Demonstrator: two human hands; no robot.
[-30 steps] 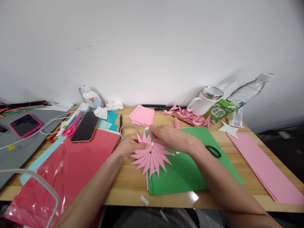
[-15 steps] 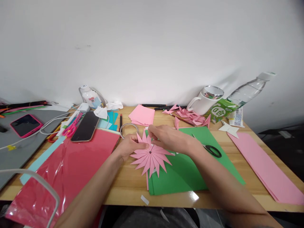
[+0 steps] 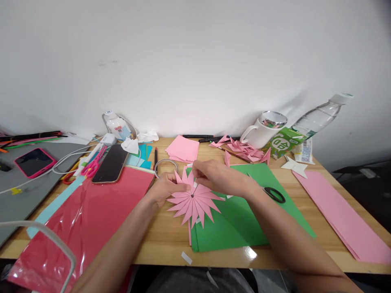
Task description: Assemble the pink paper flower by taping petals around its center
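A many-pointed pink folded-paper star (image 3: 195, 205) lies flat between my hands, with a tiny dark hole at its centre. My left hand (image 3: 166, 189) grips its upper-left points, thumb across the top and the other fingers underneath. Closed in a pinch, my right hand (image 3: 210, 175) is at the star's upper-right points; its fingertips are partly hidden. A small white patch shows on the star beside the right fingers. Beneath the star's right side are green paper sheets (image 3: 241, 228), where black-handled scissors (image 3: 274, 195) lie, their blades mostly covered.
Folded pink pieces (image 3: 244, 148) lie before a white mug (image 3: 262, 128). Behind the hands are pink paper squares (image 3: 183, 148) and a roll of tape (image 3: 166, 162). A phone (image 3: 111, 162) rests on red paper (image 3: 100, 211); pink strips (image 3: 342, 215) lie right.
Almost nothing differs. My right hand has shifted very slightly at the star's upper edge, while the left keeps its grip. The whole view has moved a little.
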